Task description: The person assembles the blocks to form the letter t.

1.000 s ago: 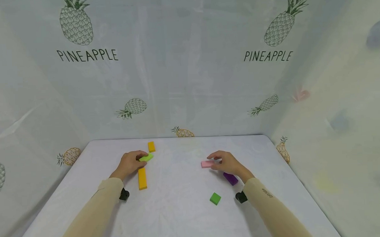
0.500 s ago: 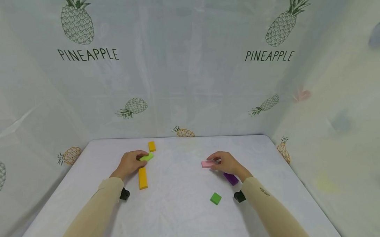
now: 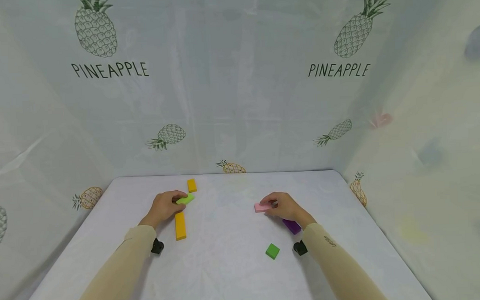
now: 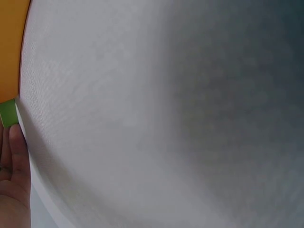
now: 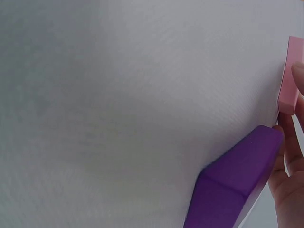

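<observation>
On the left of the table, my left hand point(image 3: 165, 206) pinches a light green block point(image 3: 185, 199) between thumb and fingers. One yellow block point(image 3: 180, 226) lies just in front of that hand, and a shorter yellow block point(image 3: 192, 185) lies behind the green one. My right hand point(image 3: 284, 206) grips a pink block point(image 3: 262, 207) by its right end, thumb on the near side. Under the right wrist lies a purple block point(image 3: 292, 226), large in the right wrist view, where the pink block point(image 5: 288, 80) shows at the right edge with fingers around it.
A green cube-like block point(image 3: 272, 251) lies on the white table point(image 3: 224, 265), left of the right forearm. Black wrist cameras hang beneath both sleeves. A pineapple-print sheet point(image 3: 230, 101) stands behind the table and along its sides.
My right hand has shifted slightly left along the pink block, and the right sleeve with its camera has moved left too. The left hand stays put on the light green block.
</observation>
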